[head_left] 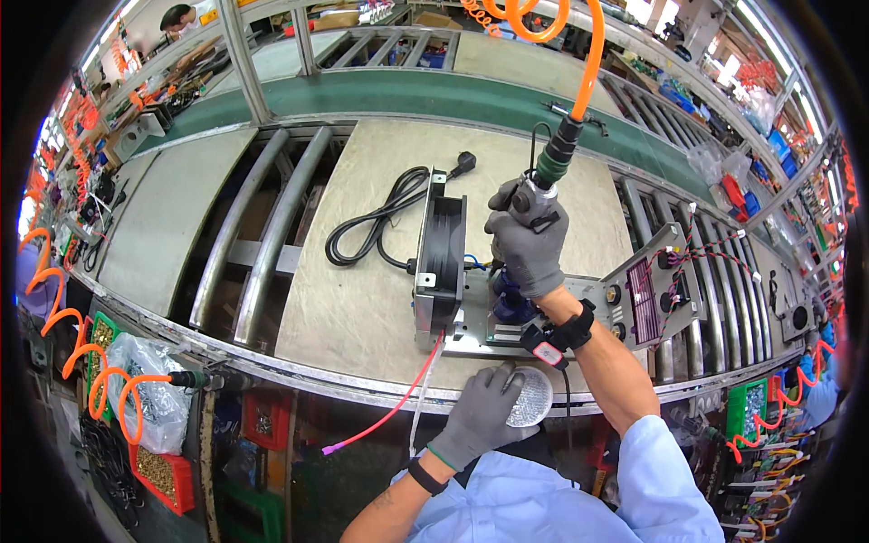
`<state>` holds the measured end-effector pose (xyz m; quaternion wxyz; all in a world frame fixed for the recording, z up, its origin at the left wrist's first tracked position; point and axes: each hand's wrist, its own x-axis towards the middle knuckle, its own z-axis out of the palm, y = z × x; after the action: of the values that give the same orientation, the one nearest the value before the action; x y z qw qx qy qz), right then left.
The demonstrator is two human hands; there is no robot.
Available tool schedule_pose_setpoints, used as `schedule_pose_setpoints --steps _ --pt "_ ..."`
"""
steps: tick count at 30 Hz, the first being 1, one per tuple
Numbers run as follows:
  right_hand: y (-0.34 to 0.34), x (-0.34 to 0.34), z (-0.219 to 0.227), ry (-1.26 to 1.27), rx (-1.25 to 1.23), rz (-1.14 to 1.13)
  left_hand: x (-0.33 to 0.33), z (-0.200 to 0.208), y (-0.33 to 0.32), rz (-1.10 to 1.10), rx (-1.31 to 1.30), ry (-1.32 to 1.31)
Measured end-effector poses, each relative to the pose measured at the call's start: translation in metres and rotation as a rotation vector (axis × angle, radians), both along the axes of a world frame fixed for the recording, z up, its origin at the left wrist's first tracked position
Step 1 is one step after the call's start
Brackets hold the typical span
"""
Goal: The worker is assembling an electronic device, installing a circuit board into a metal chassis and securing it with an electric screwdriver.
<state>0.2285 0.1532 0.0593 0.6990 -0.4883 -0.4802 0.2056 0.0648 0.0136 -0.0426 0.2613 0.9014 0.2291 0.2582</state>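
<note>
My right hand (532, 240), in a grey glove, is wrapped round a pneumatic screwdriver (543, 185) held upright over a metal chassis (579, 294). An orange coiled hose (593, 68) runs up from the tool's top. The tool's tip is hidden below my hand. Near the table edge, my left hand (480, 407), also gloved, grips a round, pale dish (534, 398) of small shiny parts. A black fan (444, 258) stands upright at the chassis's left end. A dark blue cylindrical part (511, 303) sits beneath my right wrist.
A black power cord (385, 213) lies looped on the work board (362, 299). Rollers (272, 244) flank the board, with a green belt (380, 95) beyond. A perforated purple part (644, 303) and twisted wires stand at right. A red wire (389, 412) hangs over the front edge.
</note>
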Motion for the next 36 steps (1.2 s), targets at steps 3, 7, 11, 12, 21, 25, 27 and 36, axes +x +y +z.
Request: schedule_pose_setpoints --steps 3,7,11,12,21,25,27,36 --pt "-0.001 0.003 -0.001 0.031 0.004 0.04 0.0 0.0 -0.001 -0.006 0.008 0.008" --pt "-0.003 -0.001 0.008 0.044 0.011 0.058 0.001 0.002 -0.002 0.007 0.035 -0.002" --pt "-0.033 -0.005 0.03 0.142 0.098 0.088 0.003 0.004 -0.002 0.004 0.025 0.023" --pt "-0.05 -0.006 0.034 0.228 0.116 0.115 0.003 0.004 -0.003 0.008 0.024 0.024" --pt "-0.168 -0.005 0.009 0.278 -0.039 0.224 0.007 0.002 -0.004 0.02 0.059 -0.065" --pt "-0.176 -0.003 -0.02 0.199 -0.127 0.142 0.008 0.002 -0.006 0.019 0.057 -0.056" --pt "-0.177 -0.004 -0.029 0.228 -0.076 0.131 0.009 0.002 -0.006 0.022 0.058 -0.035" --pt "-0.172 0.002 -0.037 0.079 -0.119 0.154 0.009 0.003 -0.006 0.0 0.04 -0.052"
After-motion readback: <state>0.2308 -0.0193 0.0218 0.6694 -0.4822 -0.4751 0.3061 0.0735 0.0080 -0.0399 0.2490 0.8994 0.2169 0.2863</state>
